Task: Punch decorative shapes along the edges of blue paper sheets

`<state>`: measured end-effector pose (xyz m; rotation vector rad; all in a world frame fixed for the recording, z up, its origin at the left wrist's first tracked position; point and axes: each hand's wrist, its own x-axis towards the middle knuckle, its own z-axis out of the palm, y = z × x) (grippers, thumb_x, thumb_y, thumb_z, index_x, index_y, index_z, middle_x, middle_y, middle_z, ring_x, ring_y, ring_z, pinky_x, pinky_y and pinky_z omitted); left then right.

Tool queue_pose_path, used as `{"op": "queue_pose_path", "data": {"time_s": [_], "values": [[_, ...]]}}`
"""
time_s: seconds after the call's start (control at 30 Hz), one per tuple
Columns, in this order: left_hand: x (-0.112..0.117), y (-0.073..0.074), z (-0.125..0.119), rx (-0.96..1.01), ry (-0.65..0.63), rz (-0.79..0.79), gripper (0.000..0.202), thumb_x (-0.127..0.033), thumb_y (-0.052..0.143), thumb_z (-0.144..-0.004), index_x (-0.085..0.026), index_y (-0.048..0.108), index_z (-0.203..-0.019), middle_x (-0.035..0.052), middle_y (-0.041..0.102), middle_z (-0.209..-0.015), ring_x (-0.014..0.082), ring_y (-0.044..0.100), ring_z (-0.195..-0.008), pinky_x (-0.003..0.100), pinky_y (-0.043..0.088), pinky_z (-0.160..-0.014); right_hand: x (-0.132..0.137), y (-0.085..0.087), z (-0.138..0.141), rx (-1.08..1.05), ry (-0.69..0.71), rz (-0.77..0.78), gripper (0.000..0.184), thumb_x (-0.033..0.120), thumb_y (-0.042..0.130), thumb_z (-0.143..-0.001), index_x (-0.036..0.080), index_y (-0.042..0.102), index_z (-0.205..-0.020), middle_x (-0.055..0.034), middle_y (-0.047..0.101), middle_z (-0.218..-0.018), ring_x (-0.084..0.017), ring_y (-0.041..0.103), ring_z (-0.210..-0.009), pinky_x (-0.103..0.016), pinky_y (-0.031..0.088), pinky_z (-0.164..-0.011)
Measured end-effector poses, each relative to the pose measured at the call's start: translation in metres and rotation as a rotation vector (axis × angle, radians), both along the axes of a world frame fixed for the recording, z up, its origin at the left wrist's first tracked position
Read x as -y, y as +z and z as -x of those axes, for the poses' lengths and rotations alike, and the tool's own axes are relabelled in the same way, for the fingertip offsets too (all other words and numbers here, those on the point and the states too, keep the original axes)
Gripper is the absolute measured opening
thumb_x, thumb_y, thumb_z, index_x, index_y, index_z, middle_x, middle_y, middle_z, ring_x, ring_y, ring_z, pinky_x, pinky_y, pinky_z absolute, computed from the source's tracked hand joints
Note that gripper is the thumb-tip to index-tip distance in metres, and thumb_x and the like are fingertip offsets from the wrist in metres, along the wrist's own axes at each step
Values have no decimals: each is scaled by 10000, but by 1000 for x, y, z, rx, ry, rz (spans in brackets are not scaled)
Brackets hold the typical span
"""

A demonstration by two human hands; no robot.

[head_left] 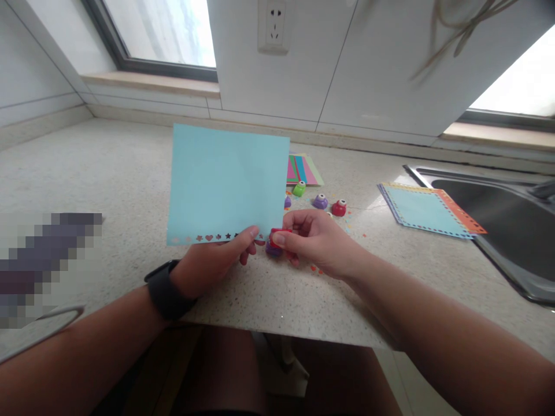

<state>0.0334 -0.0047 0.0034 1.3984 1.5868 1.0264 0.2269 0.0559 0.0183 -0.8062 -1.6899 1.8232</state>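
My left hand (212, 263) pinches the bottom edge of a light blue paper sheet (225, 182) and holds it upright above the counter. A row of small punched shapes runs along that bottom edge. My right hand (314, 240) is closed on a small red paper punch (280, 236) at the sheet's lower right corner. A purple punch (273, 249) lies on the counter just under that hand. A black watch sits on my left wrist.
Green (299, 188), purple (320, 201) and red (339, 207) punches lie behind the sheet, with paper bits scattered around. A stack of coloured paper (303, 169) lies further back. Punched sheets (427, 211) rest by the steel sink (511, 219) at right. A wall socket (273, 26) is above.
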Motion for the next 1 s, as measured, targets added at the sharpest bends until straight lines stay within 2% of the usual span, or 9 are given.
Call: {"op": "queue_pose_path", "data": {"time_s": [0.23, 0.4, 0.57, 0.63, 0.7, 0.8, 0.87, 0.93, 1.0], "values": [[-1, 3, 0, -31, 0, 49, 452, -558, 525, -844, -246, 561, -519, -4, 612, -551, 184, 615, -604, 330, 504, -764, -1, 1, -3, -27, 0, 32, 312, 384, 838, -728, 160, 622, -752, 6, 637, -647, -96, 580, -550, -216, 500, -506], [-1, 5, -1, 43, 15, 33, 422, -501, 543, -848, -236, 557, -520, -13, 591, -534, 162, 582, -562, 311, 502, -734, -6, 2, -16, -25, -72, 17, 273, 405, 760, -828, 154, 656, -858, -8, 649, -652, -102, 588, -551, -211, 484, -491], [-1, 6, -1, 70, 4, 38, 414, -466, 536, -851, -234, 551, -509, 2, 619, -561, 164, 590, -570, 311, 506, -720, -11, 8, -27, 5, -120, -40, 277, 435, 700, -871, 169, 633, -839, -19, 659, -667, -116, 582, -545, -235, 444, -473], [-1, 4, 0, 69, -8, 33, 415, -449, 521, -853, -237, 545, -498, 10, 625, -565, 170, 597, -578, 316, 509, -719, -13, 11, -30, 69, -153, -130, 297, 466, 672, -881, 175, 628, -835, -13, 647, -648, -120, 559, -522, -246, 410, -451], [-2, 1, 1, 76, -17, 22, 404, -432, 512, -851, -239, 546, -498, 12, 628, -563, 173, 599, -578, 321, 510, -719, -14, 13, -31, 211, -200, -299, 304, 480, 645, -890, 178, 647, -853, -15, 650, -654, -123, 531, -513, -264, 388, -455], [-3, -5, 2, 77, -33, 28, 386, -422, 508, -842, -236, 559, -508, 23, 658, -583, 181, 614, -590, 337, 513, -742, -17, 14, -33, 466, -223, -729, 233, 411, 661, -872, 182, 697, -857, -43, 689, -756, -167, 579, -664, -328, 440, -626], [-3, -7, 3, 60, -46, 44, 377, -416, 508, -836, -232, 575, -514, 31, 679, -595, 188, 628, -606, 350, 513, -771, -19, 14, -34, 580, -165, -977, 184, 369, 674, -858, 191, 716, -838, -51, 699, -800, -204, 593, -795, -376, 430, -767], [-3, -7, 3, 44, -57, 69, 385, -402, 507, -832, -231, 573, -494, 41, 689, -596, 199, 651, -640, 356, 515, -798, -22, 14, -34, 628, -85, -1082, 183, 371, 659, -873, 201, 724, -848, -47, 696, -795, -214, 584, -830, -394, 403, -823], [-3, -5, 3, 33, -61, 92, 405, -384, 504, -831, -234, 555, -459, 54, 699, -605, 210, 671, -679, 354, 520, -805, -23, 14, -35, 635, -24, -1089, 213, 385, 621, -905, 209, 727, -847, -44, 690, -783, -209, 579, -823, -388, 391, -823]]}}
